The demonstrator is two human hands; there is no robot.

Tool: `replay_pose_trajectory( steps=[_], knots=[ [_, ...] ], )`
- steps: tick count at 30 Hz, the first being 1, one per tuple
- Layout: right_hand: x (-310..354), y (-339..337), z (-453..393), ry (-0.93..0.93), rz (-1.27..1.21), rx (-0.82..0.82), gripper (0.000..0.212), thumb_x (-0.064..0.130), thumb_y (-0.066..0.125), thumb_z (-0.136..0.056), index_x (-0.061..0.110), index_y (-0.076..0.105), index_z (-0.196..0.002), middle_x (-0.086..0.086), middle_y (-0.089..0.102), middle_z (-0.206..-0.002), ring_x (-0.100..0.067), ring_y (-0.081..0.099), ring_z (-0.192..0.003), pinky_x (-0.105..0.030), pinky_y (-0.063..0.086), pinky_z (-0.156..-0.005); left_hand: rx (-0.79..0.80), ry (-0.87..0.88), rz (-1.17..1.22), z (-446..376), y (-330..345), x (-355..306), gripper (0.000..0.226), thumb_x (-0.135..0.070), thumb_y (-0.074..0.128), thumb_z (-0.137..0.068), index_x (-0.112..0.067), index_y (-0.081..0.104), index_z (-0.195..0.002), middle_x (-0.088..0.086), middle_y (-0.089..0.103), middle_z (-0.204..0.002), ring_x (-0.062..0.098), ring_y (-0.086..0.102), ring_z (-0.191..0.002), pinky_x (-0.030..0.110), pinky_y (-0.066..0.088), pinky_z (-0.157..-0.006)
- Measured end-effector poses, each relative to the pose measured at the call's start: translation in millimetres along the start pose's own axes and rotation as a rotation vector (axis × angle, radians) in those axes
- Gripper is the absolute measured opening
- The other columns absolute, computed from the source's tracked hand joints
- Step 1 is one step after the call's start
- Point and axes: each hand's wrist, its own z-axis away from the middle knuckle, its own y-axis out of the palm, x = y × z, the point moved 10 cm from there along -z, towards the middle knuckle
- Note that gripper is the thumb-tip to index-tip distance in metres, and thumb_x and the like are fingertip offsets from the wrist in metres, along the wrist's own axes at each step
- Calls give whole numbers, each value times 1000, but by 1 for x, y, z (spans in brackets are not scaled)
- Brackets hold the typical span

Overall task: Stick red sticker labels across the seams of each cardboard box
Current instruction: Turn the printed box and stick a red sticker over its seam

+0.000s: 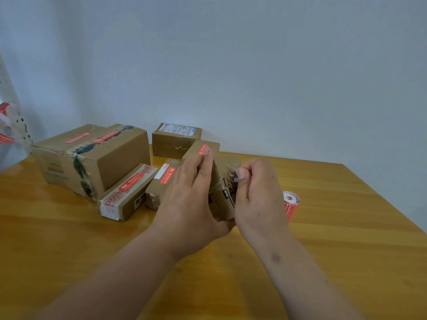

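My left hand point(189, 199) grips a small cardboard box point(225, 181) with black lettering, lifted above the table. My right hand point(258, 192) is beside it on the right, thumb and fingers pinched against the box's upper face on something small and blurred; what it is cannot be made out. A roll of red sticker labels point(290, 204) lies on the table just right of my right hand. Several other boxes stand behind: a large taped box point(97, 158) with two red labels, a long flat box point(127, 192) and a small box point(161, 181), each with a red label.
The wooden table point(69, 239) ends at a pale wall. At the back stand a box with a white shipping label point(175, 142) and another box bearing a red label point(203, 147). Red-and-white strips point(5, 125) hang at the far left edge.
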Motion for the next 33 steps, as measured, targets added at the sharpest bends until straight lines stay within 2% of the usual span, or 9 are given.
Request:
replay_pose_trajectory(
  steps=[4,8,12,22,26,28,31,32,33],
  knots=[
    [-16,-1,0,174,-98,-2,16,18,40,-101,22,44,-86,10,49,-81,0,47,-76,-12,35,-64,28,-10,4,1,2,2,127,-65,68,-56,-27,-5,-153,-10,13,-151,22,25,-142,43,44,-105],
    [-26,-4,1,285,-114,-37,15,23,38,-101,21,45,-88,4,54,-81,-7,49,-73,-27,33,-63,42,-9,-4,1,4,2,130,-63,76,-56,-32,-8,-151,-9,12,-152,21,23,-143,43,42,-107],
    [-21,-6,1,274,-80,-36,15,25,38,-101,20,46,-89,7,53,-79,-9,49,-71,-35,39,-63,40,-6,-9,-1,5,1,129,-65,74,-57,-29,-6,-152,-6,13,-152,21,23,-142,44,42,-107],
    [-22,-11,2,303,-52,-91,14,24,37,-101,19,46,-91,7,55,-78,-9,51,-70,-31,34,-61,50,-15,-9,0,4,3,129,-68,69,-56,-29,-9,-152,-8,12,-151,21,22,-142,43,41,-108],
    [-22,-12,4,314,-50,-109,13,23,37,-101,20,45,-92,8,55,-79,-14,53,-72,-33,36,-63,60,-24,-16,0,4,3,134,-65,76,-57,-28,-12,-152,-8,11,-152,19,20,-143,42,39,-110],
    [-24,-14,3,339,-55,-115,13,23,37,-102,20,46,-92,6,57,-81,-16,53,-73,-28,37,-64,66,-30,-26,0,4,3,135,-64,77,-58,-26,-12,-152,-8,10,-152,19,19,-143,42,39,-110],
    [-41,-16,2,478,-156,-141,16,22,37,-103,17,49,-93,5,61,-81,-16,56,-76,-11,39,-65,52,-19,-39,0,3,2,135,-64,77,-59,-23,-10,-153,-9,11,-151,20,21,-143,43,40,-109],
    [-47,-16,2,532,-224,-158,18,22,37,-103,19,50,-91,6,62,-80,-18,59,-78,-18,45,-71,53,-22,-39,0,2,3,135,-64,77,-59,-24,-11,-153,-11,9,-151,20,21,-143,43,39,-110],
    [-53,-15,3,581,-285,-176,20,22,36,-103,21,51,-88,7,63,-78,-20,62,-80,-30,51,-77,61,-29,-37,1,3,3,135,-64,77,-60,-25,-13,-153,-13,8,-151,18,19,-143,42,38,-111]
  ],
)
